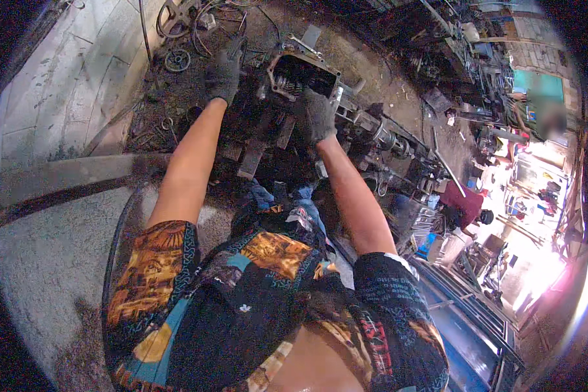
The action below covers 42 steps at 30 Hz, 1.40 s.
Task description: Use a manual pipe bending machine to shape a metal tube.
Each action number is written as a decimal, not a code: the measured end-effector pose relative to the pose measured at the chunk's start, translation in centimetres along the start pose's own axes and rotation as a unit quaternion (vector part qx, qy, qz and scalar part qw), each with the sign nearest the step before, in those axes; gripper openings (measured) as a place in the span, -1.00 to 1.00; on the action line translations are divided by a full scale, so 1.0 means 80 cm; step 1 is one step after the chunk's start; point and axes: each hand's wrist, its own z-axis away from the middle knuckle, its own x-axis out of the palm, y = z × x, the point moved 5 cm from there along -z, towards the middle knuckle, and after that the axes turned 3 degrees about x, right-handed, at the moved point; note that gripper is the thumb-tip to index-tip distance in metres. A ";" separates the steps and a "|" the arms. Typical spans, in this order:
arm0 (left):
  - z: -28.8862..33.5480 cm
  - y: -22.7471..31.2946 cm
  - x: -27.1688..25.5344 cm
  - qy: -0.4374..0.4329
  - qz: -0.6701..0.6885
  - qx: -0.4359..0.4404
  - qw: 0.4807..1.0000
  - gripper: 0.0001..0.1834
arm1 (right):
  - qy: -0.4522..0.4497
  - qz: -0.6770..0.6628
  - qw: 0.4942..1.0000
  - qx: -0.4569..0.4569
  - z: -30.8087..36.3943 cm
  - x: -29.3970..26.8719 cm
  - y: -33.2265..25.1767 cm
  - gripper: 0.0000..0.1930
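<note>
An open metal gearbox housing (337, 83) stands ahead of me, its inside dark with some gear teeth showing. My right hand (318, 116), in a grey work glove, is at the near rim of the housing. Its fingertips are lost against the dark opening, so I cannot make out what they touch. Left of the housing, apart from it, my left hand (225, 77) is raised over the dark ground. It wears a grey glove too, and its fingers blur into the background. Whether it holds anything is not visible.
A shaft assembly (389, 138) extends right from the housing. Wheels (177, 60) and cables lie at the far left beside a pale wall (59, 72). Metal parts crowd the upper right. A person in a dark red top (462, 201) bends over farther right, near a blue metal frame (464, 326).
</note>
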 end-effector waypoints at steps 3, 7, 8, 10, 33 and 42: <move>-0.003 -0.015 0.006 0.023 -0.053 -0.036 0.998 -0.41 | -0.013 -0.014 1.000 0.008 0.006 0.003 -0.008 -0.86; 0.002 -0.021 0.004 -0.062 -0.139 -0.114 0.982 -0.38 | -0.007 -0.089 0.995 0.054 0.017 -0.012 0.008 -0.84; 0.001 -0.011 0.001 -0.030 -0.099 -0.059 0.993 -0.39 | 0.006 -0.107 0.991 0.085 0.020 -0.016 0.015 -0.84; -0.001 0.004 -0.008 0.033 -0.016 0.052 0.998 -0.41 | 0.057 -0.136 0.981 0.125 0.024 -0.027 0.025 -0.84; 0.008 -0.044 -0.014 -0.187 0.134 -0.214 0.949 -0.35 | 0.079 -0.109 0.986 0.101 0.023 -0.036 -0.004 -0.77; 0.155 -0.049 -0.051 0.029 -0.200 -0.112 0.973 -0.30 | 0.094 -0.218 0.946 0.220 0.042 -0.038 0.011 -0.75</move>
